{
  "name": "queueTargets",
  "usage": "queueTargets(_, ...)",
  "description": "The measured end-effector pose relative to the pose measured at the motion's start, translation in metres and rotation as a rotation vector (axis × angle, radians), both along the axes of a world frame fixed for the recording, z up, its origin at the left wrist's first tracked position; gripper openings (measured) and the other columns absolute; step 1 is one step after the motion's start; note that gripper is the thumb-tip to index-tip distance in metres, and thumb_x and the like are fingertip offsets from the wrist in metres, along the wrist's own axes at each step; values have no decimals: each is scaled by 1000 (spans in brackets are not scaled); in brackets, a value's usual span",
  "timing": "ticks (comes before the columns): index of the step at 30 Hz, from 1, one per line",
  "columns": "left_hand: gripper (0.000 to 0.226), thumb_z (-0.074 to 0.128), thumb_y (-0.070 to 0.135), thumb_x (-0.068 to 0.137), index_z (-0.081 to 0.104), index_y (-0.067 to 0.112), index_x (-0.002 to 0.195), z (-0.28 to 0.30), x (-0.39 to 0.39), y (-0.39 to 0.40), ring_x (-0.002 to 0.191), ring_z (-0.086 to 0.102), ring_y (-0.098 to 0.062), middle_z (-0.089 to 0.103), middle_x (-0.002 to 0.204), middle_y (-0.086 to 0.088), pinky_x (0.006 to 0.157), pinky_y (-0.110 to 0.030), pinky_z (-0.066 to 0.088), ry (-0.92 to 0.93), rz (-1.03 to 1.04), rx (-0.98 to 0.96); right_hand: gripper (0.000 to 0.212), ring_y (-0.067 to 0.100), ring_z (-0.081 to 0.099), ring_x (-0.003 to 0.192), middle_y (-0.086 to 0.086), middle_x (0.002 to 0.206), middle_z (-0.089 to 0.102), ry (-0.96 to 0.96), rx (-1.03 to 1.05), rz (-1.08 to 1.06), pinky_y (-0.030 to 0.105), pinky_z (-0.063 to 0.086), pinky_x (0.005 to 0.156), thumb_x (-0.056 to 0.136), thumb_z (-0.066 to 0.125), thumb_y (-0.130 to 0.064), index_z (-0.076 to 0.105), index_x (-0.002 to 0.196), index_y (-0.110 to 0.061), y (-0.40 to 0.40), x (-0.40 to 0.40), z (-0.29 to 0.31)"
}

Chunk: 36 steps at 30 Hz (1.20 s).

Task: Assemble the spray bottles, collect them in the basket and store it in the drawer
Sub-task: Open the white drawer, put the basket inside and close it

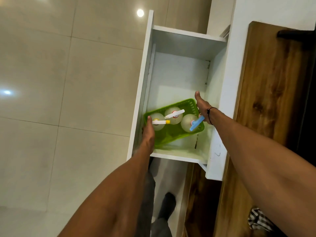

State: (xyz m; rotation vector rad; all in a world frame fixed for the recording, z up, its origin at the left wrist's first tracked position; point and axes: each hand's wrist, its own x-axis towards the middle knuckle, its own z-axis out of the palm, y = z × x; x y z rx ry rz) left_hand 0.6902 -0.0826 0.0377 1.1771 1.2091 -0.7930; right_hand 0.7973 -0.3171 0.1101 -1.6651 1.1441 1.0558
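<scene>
Floor tiles [51, 82], pale and glossy, are seen across the left of the view, with ceiling lights reflected in them. Further right, a white drawer [186, 37] is pulled open from its cabinet. Inside it, toward the near end, a green basket [172, 134] is held tilted, its right end raised higher than its left. The left hand [148, 134] is wrapped around the left end of the basket, the thumb hooked over the rim. Three spray bottles are seen standing in the basket: on the left a bottle with a white and yellow sprayer [158, 123], in the middle a bottle with a white sprayer [174, 114], and on the right a bottle with a blue sprayer [192, 123]. The right hand [203, 108] is closed on the right end of the basket, the thumb stretched out toward the far side; a dark cord [210, 115] is worn at that wrist. At the far right, a wooden counter [266, 100] is seen beside the drawer.
</scene>
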Motion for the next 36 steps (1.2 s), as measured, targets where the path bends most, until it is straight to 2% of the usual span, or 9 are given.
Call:
queueTargets(6,127,58,108,39,56,38,145,-68,-25,-2,135,58,-30,59,150,-2,113,-54,46,5,-3,-44,113,35,45,140,13,158,43,19,-39,57,52,36,118,80,18,-93,39,156,-12,-10,14,-34)
queueTargets(9,138,55,109,38,45,35,154,-41,-13,-1,141,52,-28,51,157,0,118,-54,41,-3,-12,-47,109,35,51,131,15,153,46,32,-35,100,47,42,113,84,16,-91,42,155,-13,-9,16,-44)
queueTargets(13,125,48,105,43,57,34,146,-7,-2,-3,140,52,-25,56,153,1,122,-50,36,-22,-30,-51,110,30,55,103,16,147,51,36,-40,93,32,50,72,81,16,-93,43,153,-14,-12,13,-51)
queueTargets(18,127,45,106,45,53,30,146,-15,2,3,135,56,-27,54,152,0,117,-53,42,-12,-22,-40,103,31,53,103,16,132,56,-27,-119,160,42,47,100,90,14,-85,45,151,-9,-7,9,-47)
queueTargets(21,125,41,100,55,40,26,156,24,10,-1,138,52,-29,49,155,-3,118,-53,40,-13,-91,-8,104,37,56,122,20,146,53,-44,-127,261,48,43,111,91,11,-83,42,153,-5,-6,0,-41)
queueTargets(26,78,22,68,105,22,16,163,77,16,-10,151,34,-34,31,167,-12,122,-50,30,-14,-201,91,92,37,48,139,17,152,50,-185,-244,431,46,40,109,95,18,-79,43,152,-11,-1,-24,-27)
queueTargets(31,65,25,53,111,38,7,154,115,13,-23,116,48,-27,49,133,-12,95,-34,38,-89,-411,142,74,37,54,129,14,141,56,-377,-402,733,48,46,99,99,24,-69,50,144,-16,12,-36,-1)
queueTargets(34,61,33,48,111,40,3,151,130,12,-26,125,53,-32,52,135,-13,91,-32,38,-84,-481,188,64,39,57,122,17,133,60,-400,-430,934,47,48,95,104,26,-60,55,135,-12,18,-39,5)
queueTargets(36,63,35,51,110,43,4,150,130,16,-25,115,53,-30,52,126,-11,92,-34,43,-66,-446,182,61,39,58,119,18,129,62,-413,-436,1011,48,49,96,106,25,-55,59,128,-10,23,-35,6)
